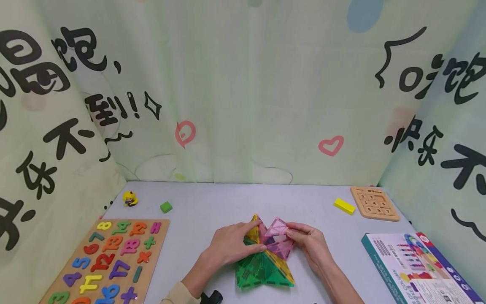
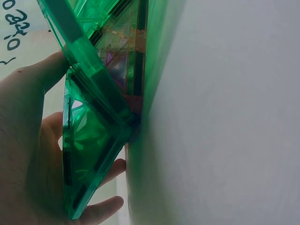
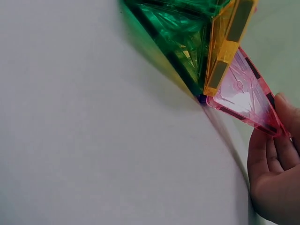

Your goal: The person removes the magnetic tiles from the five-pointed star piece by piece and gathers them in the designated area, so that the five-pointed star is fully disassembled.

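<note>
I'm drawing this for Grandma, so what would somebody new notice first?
Probably the see-through green, yellow and pink tiles between the left grip and right grip. Next, perhaps the colourful number board, left on the table, and big black writing on the hanging cloth.

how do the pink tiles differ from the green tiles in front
Colour aside, the right hand holds the pink tiles but does not touch the front green tiles. In the head view, the front green tiles sit nearer the person, the pink tiles farther back. Both are see-through.
</note>
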Action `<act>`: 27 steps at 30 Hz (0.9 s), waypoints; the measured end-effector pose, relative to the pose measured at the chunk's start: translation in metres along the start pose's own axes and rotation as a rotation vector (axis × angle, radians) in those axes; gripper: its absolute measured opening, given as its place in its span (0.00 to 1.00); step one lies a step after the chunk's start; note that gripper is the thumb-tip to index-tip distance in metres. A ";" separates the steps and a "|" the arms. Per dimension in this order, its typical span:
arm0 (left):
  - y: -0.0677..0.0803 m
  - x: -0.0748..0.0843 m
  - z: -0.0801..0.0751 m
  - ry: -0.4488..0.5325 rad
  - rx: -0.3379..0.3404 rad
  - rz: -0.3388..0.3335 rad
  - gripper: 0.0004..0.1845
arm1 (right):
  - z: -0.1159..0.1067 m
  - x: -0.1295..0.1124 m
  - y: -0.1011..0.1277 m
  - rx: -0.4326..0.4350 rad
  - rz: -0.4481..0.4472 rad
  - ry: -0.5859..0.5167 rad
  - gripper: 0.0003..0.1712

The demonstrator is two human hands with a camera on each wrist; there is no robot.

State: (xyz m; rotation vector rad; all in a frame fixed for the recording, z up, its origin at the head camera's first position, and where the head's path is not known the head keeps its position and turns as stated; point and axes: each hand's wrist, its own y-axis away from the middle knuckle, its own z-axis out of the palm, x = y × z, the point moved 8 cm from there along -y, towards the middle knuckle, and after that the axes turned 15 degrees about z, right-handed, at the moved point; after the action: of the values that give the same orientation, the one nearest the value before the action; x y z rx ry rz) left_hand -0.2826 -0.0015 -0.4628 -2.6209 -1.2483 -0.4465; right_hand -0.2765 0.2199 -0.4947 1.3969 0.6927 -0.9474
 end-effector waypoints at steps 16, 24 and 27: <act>-0.001 -0.003 0.003 0.014 -0.019 -0.017 0.44 | -0.015 -0.048 -0.048 0.170 -0.112 0.176 0.22; -0.002 -0.002 0.003 -0.006 -0.024 -0.004 0.43 | -0.015 -0.059 -0.070 0.271 -0.173 0.346 0.18; -0.002 -0.003 0.002 -0.008 -0.015 -0.005 0.43 | -0.013 -0.066 -0.073 0.324 -0.234 0.512 0.17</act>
State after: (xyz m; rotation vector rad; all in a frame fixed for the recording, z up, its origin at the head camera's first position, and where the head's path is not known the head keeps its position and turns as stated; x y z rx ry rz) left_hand -0.2853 -0.0018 -0.4656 -2.6352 -1.2583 -0.4487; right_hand -0.3701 0.2469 -0.4746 1.9075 1.1406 -0.9149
